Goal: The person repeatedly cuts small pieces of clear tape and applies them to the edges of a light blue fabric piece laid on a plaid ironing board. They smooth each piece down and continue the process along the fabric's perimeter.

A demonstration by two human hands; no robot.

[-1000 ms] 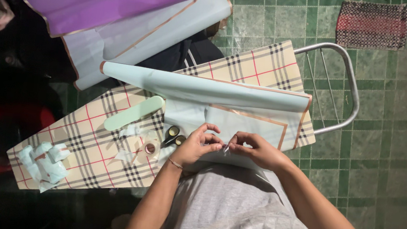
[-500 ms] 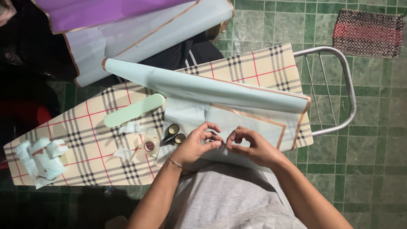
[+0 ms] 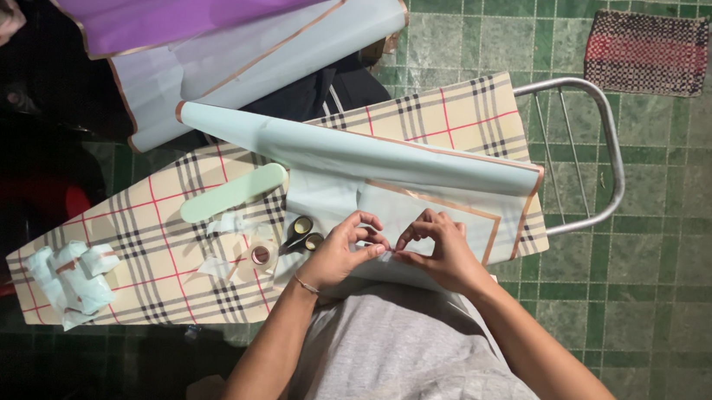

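Two hands meet in the middle of the frame, on a pale blue paper sheet (image 3: pixel 424 211) lying on the checked ironing board (image 3: pixel 177 252). The left hand (image 3: pixel 342 251) and right hand (image 3: pixel 442 252) both pinch its near edge with bent fingers. It looks like folding. Next comes pressing the fold flat, carefully. Scissors (image 3: pixel 300 234) lie just left.
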